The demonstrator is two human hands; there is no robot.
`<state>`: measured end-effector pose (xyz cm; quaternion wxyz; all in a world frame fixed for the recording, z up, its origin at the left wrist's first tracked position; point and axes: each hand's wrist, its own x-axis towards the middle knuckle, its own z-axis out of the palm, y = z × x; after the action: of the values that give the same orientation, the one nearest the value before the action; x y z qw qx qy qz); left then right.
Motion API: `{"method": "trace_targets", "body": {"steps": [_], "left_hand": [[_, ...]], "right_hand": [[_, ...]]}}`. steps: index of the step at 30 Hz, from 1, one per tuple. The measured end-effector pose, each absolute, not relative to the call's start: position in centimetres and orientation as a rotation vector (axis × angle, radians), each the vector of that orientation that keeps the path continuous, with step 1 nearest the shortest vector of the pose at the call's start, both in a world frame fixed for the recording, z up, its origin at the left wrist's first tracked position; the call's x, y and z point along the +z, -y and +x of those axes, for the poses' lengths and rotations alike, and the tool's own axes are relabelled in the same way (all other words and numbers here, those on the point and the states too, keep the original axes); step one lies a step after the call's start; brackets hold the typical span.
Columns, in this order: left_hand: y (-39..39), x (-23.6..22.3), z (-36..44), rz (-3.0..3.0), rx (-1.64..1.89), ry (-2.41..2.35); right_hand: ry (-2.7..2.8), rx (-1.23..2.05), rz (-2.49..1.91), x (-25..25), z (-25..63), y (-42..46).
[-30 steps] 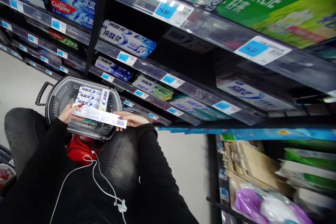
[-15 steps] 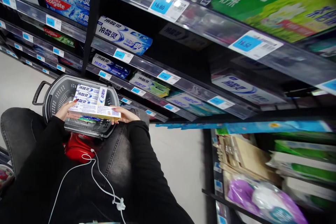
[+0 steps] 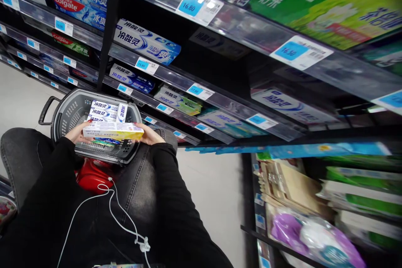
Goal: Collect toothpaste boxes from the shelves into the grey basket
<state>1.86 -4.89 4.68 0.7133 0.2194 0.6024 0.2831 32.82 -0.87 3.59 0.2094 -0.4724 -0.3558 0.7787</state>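
Between my two hands I hold a white and yellow toothpaste box [image 3: 114,131] level above a grey shopping basket [image 3: 67,111]. My left hand [image 3: 76,132] grips its left end, and my right hand [image 3: 150,135] grips the right end. Beneath it, inside the basket, several white and blue toothpaste boxes [image 3: 102,110] lie stacked. One more box [image 3: 122,112] stands at their right side. Part of the basket's contents is hidden by the held box. The basket sits in front of my knees, its black handle [image 3: 47,111] sticking out at the left.
Shelves of toothpaste boxes [image 3: 147,42] with blue price tags rise in front. A red object [image 3: 94,175] and a white cord [image 3: 125,228] are at my lap. To the right, another rack holds purple and white packages [image 3: 317,236]. Pale floor [image 3: 207,184] lies between.
The toothpaste box has turned in my hands, so its yellow-edged long side now faces me more. Both hands keep hold of it, and the view has shifted slightly.
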Motion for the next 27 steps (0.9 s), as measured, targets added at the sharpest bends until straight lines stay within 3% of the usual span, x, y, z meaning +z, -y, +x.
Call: {"method": "trace_targets", "body": {"steps": [7, 13, 20, 27], "left_hand": [[4.3, 5.5, 2.4, 0.592, 1.154, -1.260], [4.6, 4.7, 2.4, 0.538, 1.186, -1.060], [4.9, 4.6, 3.5, 0.373, 1.043, -0.896], [4.6, 4.8, 3.4, 0.356, 1.142, -1.104]], "right_hand": [[1.151, 1.758, -1.130, 3.8, 32.3, 1.1], [1.247, 1.420, -1.165, 7.5, 30.9, 2.9], [1.820, 0.435, -1.369, 17.9, 23.1, 13.2], [2.144, 0.190, -1.706, 17.4, 19.8, 15.7]]}}
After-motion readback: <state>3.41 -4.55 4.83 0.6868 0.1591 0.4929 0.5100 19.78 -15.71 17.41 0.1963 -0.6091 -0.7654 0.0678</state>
